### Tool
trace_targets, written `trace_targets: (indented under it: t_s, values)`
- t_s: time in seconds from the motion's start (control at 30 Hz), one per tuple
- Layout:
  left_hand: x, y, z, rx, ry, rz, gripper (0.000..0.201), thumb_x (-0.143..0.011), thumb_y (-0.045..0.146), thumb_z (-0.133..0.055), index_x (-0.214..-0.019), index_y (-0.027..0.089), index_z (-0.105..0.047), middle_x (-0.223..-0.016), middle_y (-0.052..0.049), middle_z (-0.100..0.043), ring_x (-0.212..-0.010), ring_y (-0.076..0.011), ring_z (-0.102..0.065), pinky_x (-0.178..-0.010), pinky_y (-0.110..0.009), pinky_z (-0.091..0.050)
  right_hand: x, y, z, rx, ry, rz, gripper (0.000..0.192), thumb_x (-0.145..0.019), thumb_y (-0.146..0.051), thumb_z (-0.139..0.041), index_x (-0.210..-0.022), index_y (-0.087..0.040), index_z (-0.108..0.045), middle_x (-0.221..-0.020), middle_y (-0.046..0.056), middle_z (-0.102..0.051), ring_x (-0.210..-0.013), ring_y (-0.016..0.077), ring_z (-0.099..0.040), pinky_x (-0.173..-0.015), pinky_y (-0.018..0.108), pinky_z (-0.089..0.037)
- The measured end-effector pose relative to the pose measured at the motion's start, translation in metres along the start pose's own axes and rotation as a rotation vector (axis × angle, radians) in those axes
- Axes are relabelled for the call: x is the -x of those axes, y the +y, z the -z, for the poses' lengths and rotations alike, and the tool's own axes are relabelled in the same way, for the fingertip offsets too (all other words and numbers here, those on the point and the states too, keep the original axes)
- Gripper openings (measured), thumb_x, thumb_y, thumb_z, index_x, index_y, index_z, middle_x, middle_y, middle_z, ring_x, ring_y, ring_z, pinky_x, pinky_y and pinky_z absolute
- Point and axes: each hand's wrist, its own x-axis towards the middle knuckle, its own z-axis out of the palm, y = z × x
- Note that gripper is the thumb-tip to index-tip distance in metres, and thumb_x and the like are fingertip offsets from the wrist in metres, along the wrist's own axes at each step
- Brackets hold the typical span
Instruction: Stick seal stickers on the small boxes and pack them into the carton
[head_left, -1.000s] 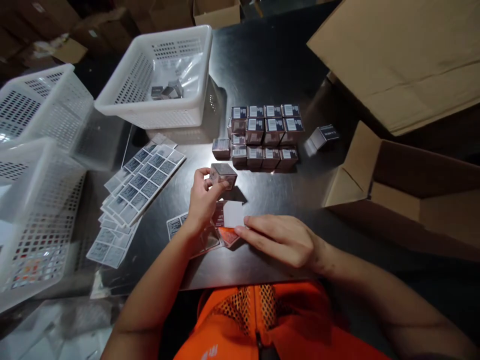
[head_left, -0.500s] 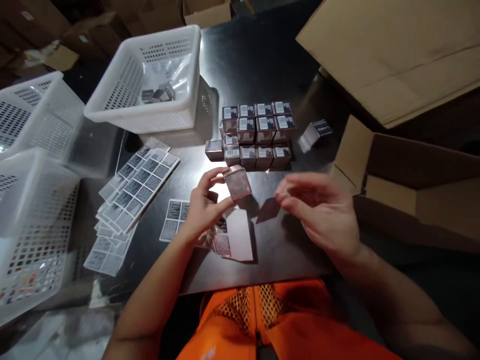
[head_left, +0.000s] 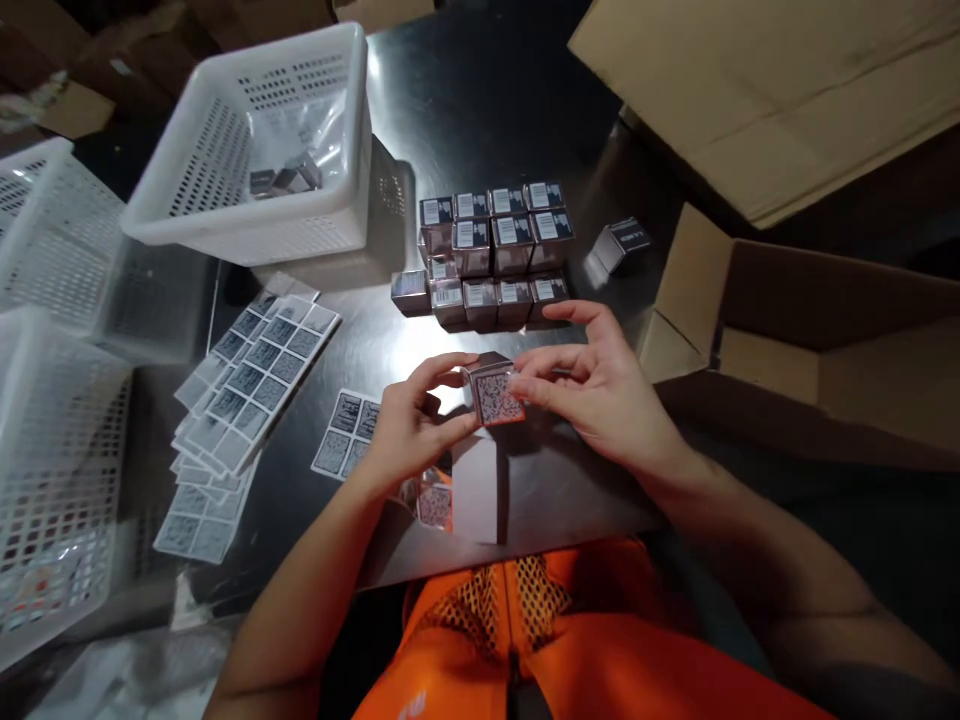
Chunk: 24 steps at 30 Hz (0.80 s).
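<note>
A small shiny box with a densely printed square face is up in front of me, above the table. My left hand grips its left side between thumb and fingers. My right hand has the thumb on the printed face at the right edge, with the index finger raised and bent. Beneath the small box is a white block-shaped piece. Left of that lie a printed label sheet and clear plastic over another printed square.
Beyond my hands stand rows of small boxes, and one box sits apart. A white basket holds more boxes. Label sheets are piled left. An open carton is at the right.
My right hand has come left to the small box and now touches it. The box has turned, so its printed face shows clearly. The whole view has shifted slightly.
</note>
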Motion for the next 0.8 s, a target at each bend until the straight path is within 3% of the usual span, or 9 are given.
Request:
trace_targets:
  t_s: [0.8]
  values:
    - [-0.0002,0.0028,0.0009,-0.010,-0.012,0.009,0.055,-0.070,0.023,-0.086,-0.122,0.029,-0.070,-0.094,0.000,-0.074,-0.041,0.0001,-0.032,-0.038,-0.016,-0.021,-0.0026,0.0020,0.0009,0.050,-0.011,-0.021,0.071,-0.071,-0.049,-0.090,-0.119,-0.026,-0.043,-0.072,-0.007,-0.070,-0.081,0.0209,-0.076,-0.070,0.032,-0.059]
